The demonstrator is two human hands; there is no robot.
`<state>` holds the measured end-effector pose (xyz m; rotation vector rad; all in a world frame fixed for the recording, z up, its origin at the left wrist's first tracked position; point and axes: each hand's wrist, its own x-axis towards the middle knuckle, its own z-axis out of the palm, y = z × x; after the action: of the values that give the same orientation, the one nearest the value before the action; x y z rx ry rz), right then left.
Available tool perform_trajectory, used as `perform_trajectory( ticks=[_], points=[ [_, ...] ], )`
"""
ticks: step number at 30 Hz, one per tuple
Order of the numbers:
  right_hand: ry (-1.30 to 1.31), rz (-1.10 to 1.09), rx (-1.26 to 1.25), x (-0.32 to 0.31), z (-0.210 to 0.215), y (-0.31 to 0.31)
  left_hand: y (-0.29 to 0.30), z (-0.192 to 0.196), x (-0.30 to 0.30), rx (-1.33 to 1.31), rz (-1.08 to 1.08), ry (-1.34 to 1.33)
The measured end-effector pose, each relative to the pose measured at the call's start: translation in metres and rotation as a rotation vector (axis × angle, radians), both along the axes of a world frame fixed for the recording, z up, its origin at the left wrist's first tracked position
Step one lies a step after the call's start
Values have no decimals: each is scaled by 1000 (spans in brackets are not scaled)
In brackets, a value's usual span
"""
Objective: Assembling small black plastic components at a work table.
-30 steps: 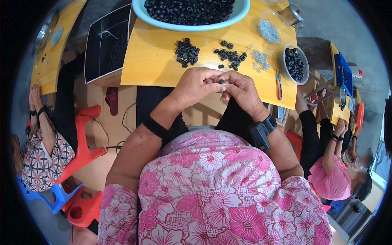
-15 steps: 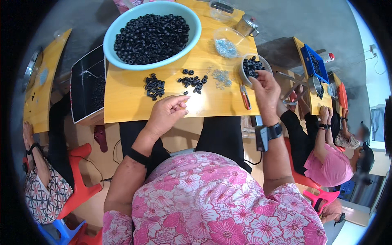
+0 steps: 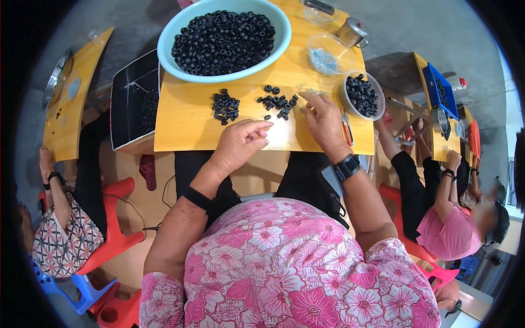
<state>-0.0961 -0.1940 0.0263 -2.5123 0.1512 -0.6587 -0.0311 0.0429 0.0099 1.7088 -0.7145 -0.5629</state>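
My left hand [image 3: 243, 143] is closed above the table's near edge, thumb and fingers pinched together; what they hold, if anything, is too small to make out. One black ring-shaped piece [image 3: 267, 117] lies just beyond its fingertips. My right hand [image 3: 324, 121] reaches over a little heap of thin, shiny pieces [image 3: 310, 91], partly covering it, fingers stretched out and thumb apart. Between the hands lies a loose group of small black rings [image 3: 280, 104]. A denser cluster of black pieces [image 3: 225, 107] sits farther left. Right of my right hand stands a clear tub [image 3: 381, 111] with black rings inside.
A large light-blue basin [image 3: 167, 64] of black rings fills the back left. A clear bowl [image 3: 344, 48] of shiny bits and a metal mug [image 3: 351, 33] stand at the back right. Red-handled pliers [image 3: 347, 129] lie beside the tub. People sit at tables on both sides.
My right hand has moved left from the tub of black rings to the shiny pieces. My left hand keeps its pinch near the front edge. The whole view has shifted slightly.
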Motion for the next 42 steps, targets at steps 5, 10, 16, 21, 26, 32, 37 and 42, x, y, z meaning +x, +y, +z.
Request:
perform_trajectory(
  ticks=[5,10,16,21,26,32,37,42],
  points=[
    [119,34,-42,12,0,3,0,7,-1,33,-28,0],
    [216,23,17,12,0,5,1,6,-1,48,-39,-17],
    [132,17,93,-1,1,12,2,7,-1,22,-26,21],
    [208,98,710,-21,5,38,2,2,2,-43,3,63],
    [290,231,1118,-26,3,61,4,1,6,-104,-35,138],
    [306,277,1144,-25,-5,65,7,2,9,-176,-52,305],
    [241,267,1150,-25,2,76,8,5,11,-134,-94,335],
    [112,123,516,-32,3,52,8,5,10,-127,-45,318]
  ],
)
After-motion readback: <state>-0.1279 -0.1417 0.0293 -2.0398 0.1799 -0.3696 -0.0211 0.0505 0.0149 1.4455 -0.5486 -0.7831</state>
